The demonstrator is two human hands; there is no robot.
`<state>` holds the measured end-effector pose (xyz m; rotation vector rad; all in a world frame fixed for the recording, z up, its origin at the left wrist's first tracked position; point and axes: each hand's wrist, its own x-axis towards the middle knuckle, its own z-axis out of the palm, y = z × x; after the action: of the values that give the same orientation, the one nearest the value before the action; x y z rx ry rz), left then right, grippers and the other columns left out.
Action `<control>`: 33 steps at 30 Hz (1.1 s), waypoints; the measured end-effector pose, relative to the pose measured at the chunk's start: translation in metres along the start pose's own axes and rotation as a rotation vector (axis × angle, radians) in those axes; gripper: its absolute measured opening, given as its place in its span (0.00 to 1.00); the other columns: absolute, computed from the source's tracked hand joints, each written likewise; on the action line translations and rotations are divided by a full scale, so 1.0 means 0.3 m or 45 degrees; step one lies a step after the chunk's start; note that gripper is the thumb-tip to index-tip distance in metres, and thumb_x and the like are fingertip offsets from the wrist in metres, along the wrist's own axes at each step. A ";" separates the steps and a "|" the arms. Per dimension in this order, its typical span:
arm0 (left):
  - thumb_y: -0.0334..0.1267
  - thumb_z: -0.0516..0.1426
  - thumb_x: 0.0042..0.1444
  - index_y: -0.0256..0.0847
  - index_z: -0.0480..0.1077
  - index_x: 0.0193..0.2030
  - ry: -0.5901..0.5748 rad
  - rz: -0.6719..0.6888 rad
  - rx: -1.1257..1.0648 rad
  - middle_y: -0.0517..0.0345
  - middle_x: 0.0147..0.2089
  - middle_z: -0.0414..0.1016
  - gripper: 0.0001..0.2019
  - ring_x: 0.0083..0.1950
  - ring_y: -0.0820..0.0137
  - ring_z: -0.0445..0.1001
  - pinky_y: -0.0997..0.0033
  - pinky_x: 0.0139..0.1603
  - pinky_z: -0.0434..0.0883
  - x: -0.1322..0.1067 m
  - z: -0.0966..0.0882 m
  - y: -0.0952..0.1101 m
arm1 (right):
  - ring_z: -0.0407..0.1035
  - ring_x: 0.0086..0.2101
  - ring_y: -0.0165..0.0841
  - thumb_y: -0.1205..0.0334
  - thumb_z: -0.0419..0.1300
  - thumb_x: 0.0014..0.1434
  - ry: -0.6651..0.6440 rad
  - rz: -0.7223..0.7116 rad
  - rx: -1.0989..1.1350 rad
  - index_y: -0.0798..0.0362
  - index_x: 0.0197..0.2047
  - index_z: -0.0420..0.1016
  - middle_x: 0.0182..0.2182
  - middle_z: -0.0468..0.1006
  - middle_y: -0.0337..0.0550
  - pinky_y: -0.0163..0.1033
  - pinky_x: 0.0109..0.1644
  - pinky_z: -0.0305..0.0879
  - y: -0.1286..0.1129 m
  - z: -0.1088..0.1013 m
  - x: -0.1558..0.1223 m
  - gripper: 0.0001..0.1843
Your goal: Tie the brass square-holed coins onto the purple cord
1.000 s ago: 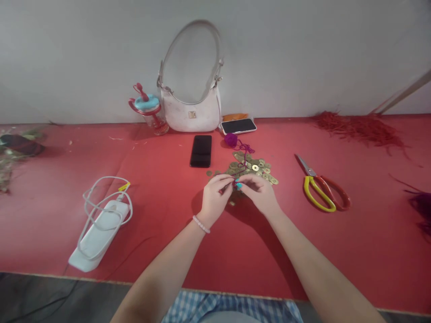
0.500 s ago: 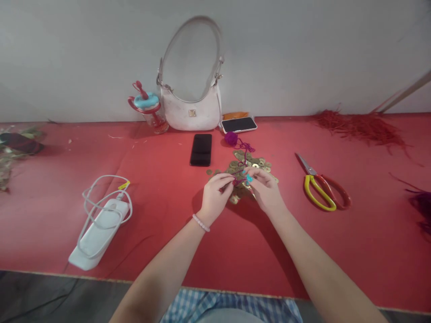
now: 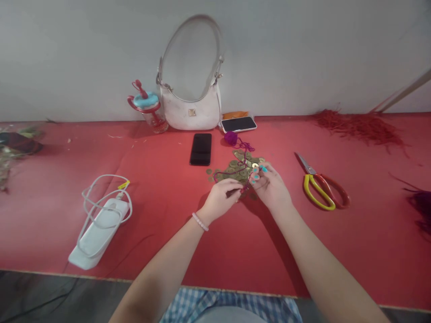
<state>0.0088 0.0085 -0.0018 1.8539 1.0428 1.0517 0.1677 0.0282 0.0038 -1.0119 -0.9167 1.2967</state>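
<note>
A heap of brass coins with holes (image 3: 239,167) lies on the red table cover (image 3: 161,211) in front of me. A purple cord (image 3: 243,144) runs from a small ball of yarn (image 3: 230,137) down to my hands. My left hand (image 3: 220,197) pinches the cord's end just below the heap. My right hand (image 3: 271,186), with turquoise nails, is closed on a coin at the heap's right edge, close beside the left.
A black phone (image 3: 201,149) lies left of the coins, a second phone (image 3: 238,124) and a white handbag (image 3: 190,110) by the wall. Yellow and red scissors (image 3: 321,188) lie to the right, a white power bank with cable (image 3: 101,222) to the left. Red tassel threads (image 3: 357,125) lie far right.
My right hand has moved right and up onto the coin heap and taken a coin. My left hand has dropped slightly, drawing the cord out in a loop.
</note>
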 end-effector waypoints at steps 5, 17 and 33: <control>0.34 0.54 0.53 0.38 0.74 0.35 0.027 -0.035 -0.177 0.51 0.39 0.74 0.07 0.39 0.69 0.73 0.69 0.38 0.73 0.004 -0.010 0.015 | 0.72 0.35 0.31 0.52 0.58 0.51 -0.068 0.085 -0.049 0.46 0.33 0.64 0.35 0.76 0.37 0.36 0.35 0.68 0.023 -0.005 0.002 0.09; 0.31 0.53 0.54 0.40 0.73 0.34 0.074 0.021 -0.386 0.51 0.43 0.73 0.07 0.47 0.69 0.71 0.66 0.49 0.69 0.010 -0.022 0.018 | 0.72 0.34 0.30 0.58 0.60 0.48 -0.150 0.264 0.057 0.49 0.31 0.64 0.39 0.77 0.39 0.37 0.39 0.69 0.007 0.030 -0.015 0.08; 0.33 0.56 0.51 0.36 0.73 0.34 0.334 -0.128 -0.377 0.50 0.40 0.73 0.06 0.42 0.70 0.71 0.68 0.45 0.69 0.017 -0.014 -0.021 | 0.64 0.22 0.27 0.59 0.57 0.52 -0.346 -0.038 -0.494 0.51 0.32 0.63 0.21 0.67 0.34 0.33 0.26 0.63 0.016 0.051 -0.045 0.07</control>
<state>0.0049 0.0163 -0.0041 1.4407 1.0512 1.3352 0.1507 0.0160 0.0044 -1.1274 -1.4260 1.2772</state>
